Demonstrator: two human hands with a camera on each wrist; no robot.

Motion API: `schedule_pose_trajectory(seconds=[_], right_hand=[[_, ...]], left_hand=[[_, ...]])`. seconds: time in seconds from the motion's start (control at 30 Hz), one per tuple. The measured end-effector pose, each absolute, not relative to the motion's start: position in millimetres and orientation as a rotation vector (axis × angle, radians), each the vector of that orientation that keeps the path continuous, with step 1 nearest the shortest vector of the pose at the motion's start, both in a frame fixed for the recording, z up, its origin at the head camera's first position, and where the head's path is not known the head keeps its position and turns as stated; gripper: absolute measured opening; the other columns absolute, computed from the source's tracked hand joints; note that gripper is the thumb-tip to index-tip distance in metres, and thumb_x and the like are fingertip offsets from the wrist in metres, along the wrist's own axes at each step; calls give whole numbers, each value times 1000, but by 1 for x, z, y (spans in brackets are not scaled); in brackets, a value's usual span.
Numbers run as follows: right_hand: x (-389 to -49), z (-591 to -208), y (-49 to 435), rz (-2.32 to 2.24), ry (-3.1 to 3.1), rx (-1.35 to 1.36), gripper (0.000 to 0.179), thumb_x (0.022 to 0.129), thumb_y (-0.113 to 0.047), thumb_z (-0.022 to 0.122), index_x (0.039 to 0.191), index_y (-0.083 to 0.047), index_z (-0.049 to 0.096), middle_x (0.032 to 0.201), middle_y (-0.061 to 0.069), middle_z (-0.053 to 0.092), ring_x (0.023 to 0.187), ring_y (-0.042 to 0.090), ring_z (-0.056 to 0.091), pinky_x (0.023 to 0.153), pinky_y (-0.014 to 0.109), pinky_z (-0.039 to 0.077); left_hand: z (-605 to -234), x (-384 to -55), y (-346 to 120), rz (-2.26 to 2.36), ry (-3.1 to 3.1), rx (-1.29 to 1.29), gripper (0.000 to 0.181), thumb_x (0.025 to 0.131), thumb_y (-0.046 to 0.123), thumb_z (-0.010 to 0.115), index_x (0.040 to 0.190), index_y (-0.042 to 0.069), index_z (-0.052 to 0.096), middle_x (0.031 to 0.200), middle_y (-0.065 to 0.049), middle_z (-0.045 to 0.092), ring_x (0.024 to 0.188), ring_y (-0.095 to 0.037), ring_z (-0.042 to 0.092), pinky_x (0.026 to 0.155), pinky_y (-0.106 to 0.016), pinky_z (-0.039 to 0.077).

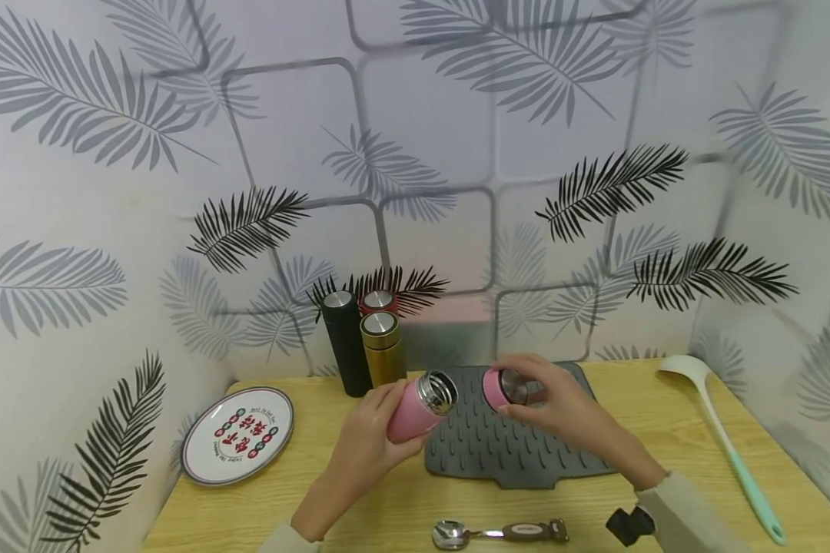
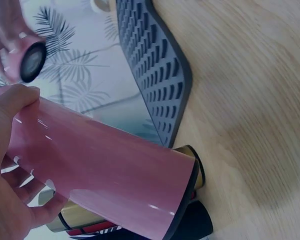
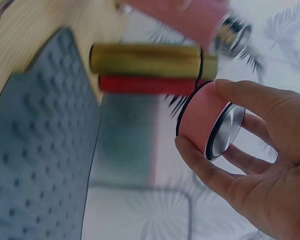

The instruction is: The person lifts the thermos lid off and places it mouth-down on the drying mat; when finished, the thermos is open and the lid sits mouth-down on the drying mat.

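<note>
My left hand (image 1: 370, 434) grips a pink thermos bottle (image 1: 415, 415) round its body. The bottle's bare steel mouth (image 1: 437, 392) is uncovered and tilts to the right. In the left wrist view the thermos (image 2: 100, 165) shows its long glossy side and dark base. To the right, my right hand (image 1: 560, 399) holds the pink lid (image 1: 496, 390) between thumb and fingers, apart from the bottle. Seen from the right wrist, the lid (image 3: 202, 115) has black rims and a silver top. Both hands are above the table, around the near side of a grey drying mat (image 1: 526, 453).
Black (image 1: 346, 346), gold (image 1: 383, 349) and red (image 1: 379, 299) thermoses stand together at the back. A white plate with red lettering (image 1: 270, 415) leans at the left. A spoon (image 1: 498, 531) lies in front; a ladle with a green handle (image 1: 733, 453) lies at the right.
</note>
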State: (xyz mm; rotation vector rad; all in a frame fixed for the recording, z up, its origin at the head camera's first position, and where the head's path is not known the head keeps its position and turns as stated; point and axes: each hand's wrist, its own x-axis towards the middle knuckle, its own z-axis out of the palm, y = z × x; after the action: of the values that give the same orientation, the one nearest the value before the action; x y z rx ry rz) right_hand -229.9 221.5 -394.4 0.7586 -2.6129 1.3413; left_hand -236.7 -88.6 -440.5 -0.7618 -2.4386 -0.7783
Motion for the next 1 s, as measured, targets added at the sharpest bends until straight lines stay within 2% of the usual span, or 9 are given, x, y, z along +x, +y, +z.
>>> schedule_pose_trajectory(seconds=[0.1, 0.2, 0.33, 0.47, 0.6, 0.77, 1.0], right_hand=[[-234, -403, 243, 1249, -2640, 690, 56, 91, -12, 82, 143, -11, 61, 139, 17, 61, 105, 25, 65, 79, 30, 61], [-237, -412, 264, 1162, -2675, 614, 57, 91, -14, 82, 143, -7, 60, 138, 20, 61, 106, 30, 66, 76, 33, 61], [-247, -426, 281, 1074, -2704, 539, 60, 92, -19, 81, 145, -2, 58, 140, 25, 59, 113, 42, 66, 83, 47, 61], [-265, -444, 285, 1036, -2706, 506, 61, 93, -20, 81, 145, 2, 56, 141, 28, 58, 117, 46, 64, 88, 56, 59], [-286, -462, 279, 989, -2686, 525, 61, 92, -19, 82, 143, 3, 57, 139, 28, 60, 116, 43, 64, 87, 55, 58], [-305, -476, 268, 964, -2714, 567, 60, 91, -18, 82, 143, 1, 59, 138, 24, 64, 114, 38, 65, 88, 55, 55], [-330, -478, 253, 922, -2800, 541, 60, 92, -17, 81, 145, 1, 58, 140, 25, 62, 123, 43, 62, 95, 58, 55]], left_hand=[[-438, -237, -86, -842, -2419, -745, 76, 78, 27, 94, 143, 6, 60, 129, -13, 68, 111, -28, 67, 92, -45, 61], [-435, -237, -83, -918, -2397, -743, 76, 80, 27, 93, 145, 10, 58, 130, -10, 67, 111, -25, 66, 91, -44, 62], [-429, -239, -80, -1013, -2353, -742, 77, 81, 27, 92, 147, 12, 56, 132, -8, 67, 113, -24, 66, 91, -44, 62], [-427, -240, -80, -1127, -2312, -694, 74, 82, 26, 91, 146, 9, 57, 131, -8, 67, 112, -22, 66, 91, -43, 62], [-430, -244, -84, -1249, -2258, -602, 71, 82, 23, 91, 143, 8, 58, 127, -7, 68, 109, -21, 67, 90, -43, 62], [-436, -249, -100, -1363, -2234, -468, 74, 83, 23, 91, 146, 8, 57, 132, -7, 68, 109, -22, 69, 93, -46, 60], [-431, -254, -127, -1527, -2227, -287, 74, 85, 23, 90, 148, 8, 55, 136, -12, 67, 114, -33, 69, 98, -53, 58]])
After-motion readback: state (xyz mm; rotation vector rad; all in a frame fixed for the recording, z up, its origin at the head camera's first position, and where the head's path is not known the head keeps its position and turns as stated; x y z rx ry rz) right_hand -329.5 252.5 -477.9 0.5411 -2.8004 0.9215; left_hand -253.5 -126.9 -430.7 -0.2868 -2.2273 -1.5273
